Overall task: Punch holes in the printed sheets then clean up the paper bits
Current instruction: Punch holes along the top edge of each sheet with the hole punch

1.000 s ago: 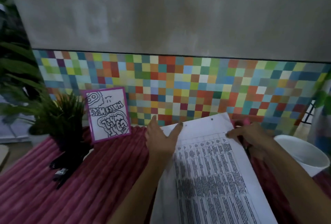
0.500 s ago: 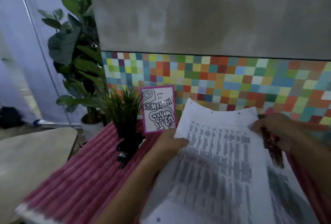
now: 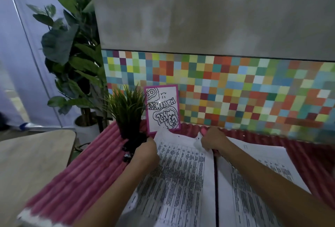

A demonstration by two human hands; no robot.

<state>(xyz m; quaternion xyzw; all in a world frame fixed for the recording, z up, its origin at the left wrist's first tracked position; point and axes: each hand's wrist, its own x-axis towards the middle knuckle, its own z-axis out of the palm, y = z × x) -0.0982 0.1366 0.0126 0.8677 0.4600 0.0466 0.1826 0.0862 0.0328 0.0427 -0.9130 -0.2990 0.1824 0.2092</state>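
A printed sheet (image 3: 181, 176) covered in table text lies on the pink ribbed cloth (image 3: 87, 176), with small punched holes near its top edge. My left hand (image 3: 146, 153) grips its upper left edge, fingers curled round the paper. My right hand (image 3: 214, 141) pinches the sheet's upper right corner, which is bent up. A small pink object (image 3: 204, 131) peeks out at that hand's fingertips; I cannot tell what it is. More printed sheets (image 3: 264, 165) lie to the right under my right forearm. No loose paper bits show.
A small potted grass plant (image 3: 127, 112) and a pink-framed drawing (image 3: 162, 108) stand just behind the sheet by the coloured mosaic wall (image 3: 235, 89). A large leafy plant (image 3: 72, 60) stands at left. A wooden tabletop (image 3: 32, 163) adjoins the cloth.
The sheet, held up and tilted half a second ago, now lies lower and flatter on the cloth. Both hands moved down with it. The view has swung left.
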